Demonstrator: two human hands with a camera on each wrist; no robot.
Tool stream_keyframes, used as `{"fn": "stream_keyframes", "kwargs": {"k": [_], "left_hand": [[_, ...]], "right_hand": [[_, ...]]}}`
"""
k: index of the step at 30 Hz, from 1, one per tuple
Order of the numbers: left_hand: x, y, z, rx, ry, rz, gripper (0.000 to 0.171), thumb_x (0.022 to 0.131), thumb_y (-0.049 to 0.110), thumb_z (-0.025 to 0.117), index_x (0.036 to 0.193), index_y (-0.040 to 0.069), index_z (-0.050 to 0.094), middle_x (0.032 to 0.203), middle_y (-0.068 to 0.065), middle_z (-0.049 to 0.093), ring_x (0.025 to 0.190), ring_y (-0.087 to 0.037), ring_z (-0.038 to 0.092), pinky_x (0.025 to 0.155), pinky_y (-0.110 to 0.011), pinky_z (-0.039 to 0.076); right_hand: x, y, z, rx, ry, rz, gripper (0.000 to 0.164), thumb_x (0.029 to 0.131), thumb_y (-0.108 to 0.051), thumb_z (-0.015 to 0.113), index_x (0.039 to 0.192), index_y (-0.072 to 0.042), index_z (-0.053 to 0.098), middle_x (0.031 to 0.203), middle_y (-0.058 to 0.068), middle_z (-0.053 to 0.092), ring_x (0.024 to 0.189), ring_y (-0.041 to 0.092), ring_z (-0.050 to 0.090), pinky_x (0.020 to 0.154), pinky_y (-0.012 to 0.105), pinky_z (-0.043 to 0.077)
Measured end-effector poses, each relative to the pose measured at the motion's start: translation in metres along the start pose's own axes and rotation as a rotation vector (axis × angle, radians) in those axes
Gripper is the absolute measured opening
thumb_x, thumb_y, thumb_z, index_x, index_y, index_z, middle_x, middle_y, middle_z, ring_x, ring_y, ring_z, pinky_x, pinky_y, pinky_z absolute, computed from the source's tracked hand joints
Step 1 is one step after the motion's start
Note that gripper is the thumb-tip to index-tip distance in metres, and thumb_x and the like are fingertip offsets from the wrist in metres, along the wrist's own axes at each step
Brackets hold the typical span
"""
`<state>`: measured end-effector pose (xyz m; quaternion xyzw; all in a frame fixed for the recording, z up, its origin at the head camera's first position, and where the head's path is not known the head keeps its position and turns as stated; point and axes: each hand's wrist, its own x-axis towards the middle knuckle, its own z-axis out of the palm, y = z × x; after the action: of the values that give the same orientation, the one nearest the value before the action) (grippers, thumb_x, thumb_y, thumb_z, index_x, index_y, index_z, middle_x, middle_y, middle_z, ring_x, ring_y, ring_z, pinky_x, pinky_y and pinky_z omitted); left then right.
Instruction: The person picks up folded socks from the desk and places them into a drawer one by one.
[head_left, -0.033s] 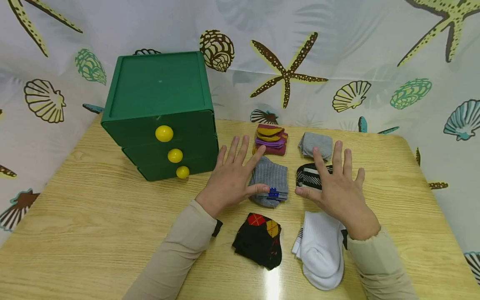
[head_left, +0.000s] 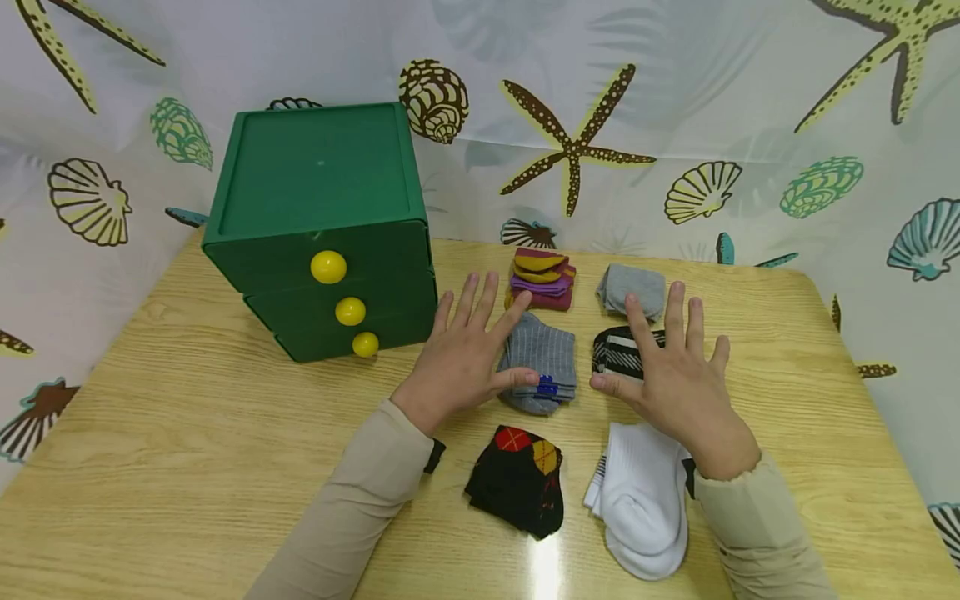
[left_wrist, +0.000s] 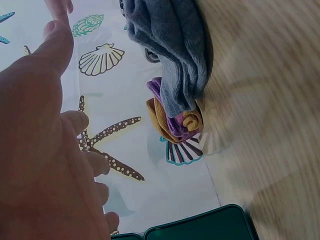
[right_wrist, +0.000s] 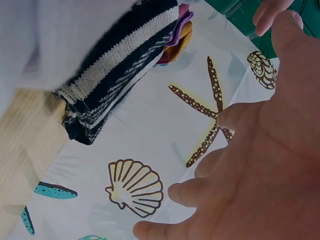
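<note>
My left hand (head_left: 459,358), fingers spread and palm down, hovers beside the grey ribbed socks (head_left: 546,354), its thumb overlapping them in the head view. Likewise spread, my right hand (head_left: 682,387) is over the black-and-white patterned socks (head_left: 618,354) and partly hides them. Both palms hold nothing. Farther back lie a folded maroon, purple and mustard pair of socks (head_left: 542,279) and a folded light grey pair (head_left: 636,290). Nearer me are black argyle socks (head_left: 516,483) with red and yellow diamonds, and white socks (head_left: 643,504) below the right hand.
A green drawer box (head_left: 322,183) with yellow knobs (head_left: 328,267) stands at the back left, its drawers closed. Behind the wooden table (head_left: 187,467) hangs a white cloth (head_left: 735,83) printed with shells and starfish.
</note>
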<state>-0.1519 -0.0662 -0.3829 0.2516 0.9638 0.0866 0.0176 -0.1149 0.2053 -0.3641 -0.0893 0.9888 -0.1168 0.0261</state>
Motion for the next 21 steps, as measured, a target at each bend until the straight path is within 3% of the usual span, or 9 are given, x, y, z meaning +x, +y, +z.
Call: {"fn": "stream_keyframes", "kwargs": {"k": [12, 21], "left_hand": [[-0.002, -0.001, -0.004, -0.003, 0.025, 0.013, 0.096, 0.092, 0.072, 0.050, 0.165, 0.025, 0.008, 0.167, -0.017, -0.006, 0.151, -0.035, -0.015, 0.118, -0.055, -0.009], [-0.005, 0.000, -0.011, 0.008, 0.067, 0.058, 0.093, 0.093, 0.070, 0.051, 0.165, 0.025, 0.011, 0.168, -0.016, -0.004, 0.152, -0.033, -0.012, 0.119, -0.056, -0.006]], "right_hand": [[0.000, -0.003, -0.004, 0.005, -0.006, 0.004, 0.107, 0.089, -0.074, 0.056, 0.165, -0.020, 0.004, 0.160, 0.019, -0.030, 0.147, 0.044, -0.021, 0.102, 0.083, 0.001], [-0.003, -0.002, -0.010, 0.006, 0.046, -0.003, 0.108, 0.090, -0.072, 0.056, 0.165, -0.017, -0.001, 0.162, 0.023, -0.024, 0.149, 0.045, -0.015, 0.104, 0.081, 0.003]]}}
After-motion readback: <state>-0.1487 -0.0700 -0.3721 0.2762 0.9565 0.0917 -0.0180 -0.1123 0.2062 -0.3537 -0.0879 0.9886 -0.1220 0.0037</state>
